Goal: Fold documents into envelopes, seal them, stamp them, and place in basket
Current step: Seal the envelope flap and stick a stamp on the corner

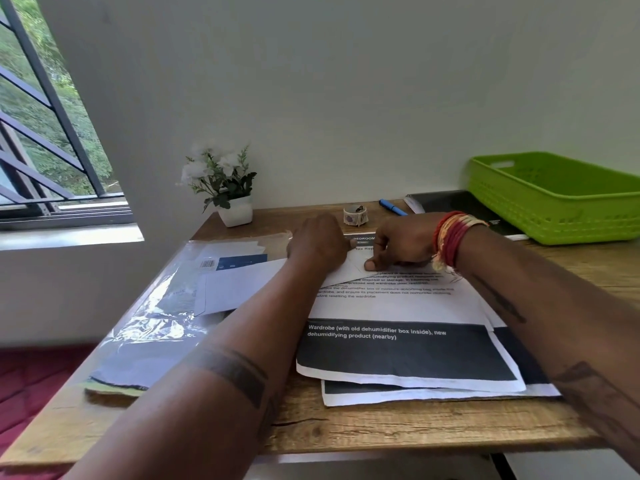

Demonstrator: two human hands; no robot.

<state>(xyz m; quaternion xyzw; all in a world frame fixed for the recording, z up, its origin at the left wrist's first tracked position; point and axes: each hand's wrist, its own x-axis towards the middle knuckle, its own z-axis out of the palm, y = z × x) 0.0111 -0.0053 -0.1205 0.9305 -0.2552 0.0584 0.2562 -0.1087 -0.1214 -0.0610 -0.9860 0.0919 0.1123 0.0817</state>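
Both hands press a white envelope (pixel 346 268) onto printed documents (pixel 398 306) on the wooden surface (pixel 381 427); left hand (pixel 317 242) curled, right hand (pixel 401 245) with thumb flat. A green basket (pixel 554 199) sits far right, a stamp roll (pixel 355 215) beyond the hands.
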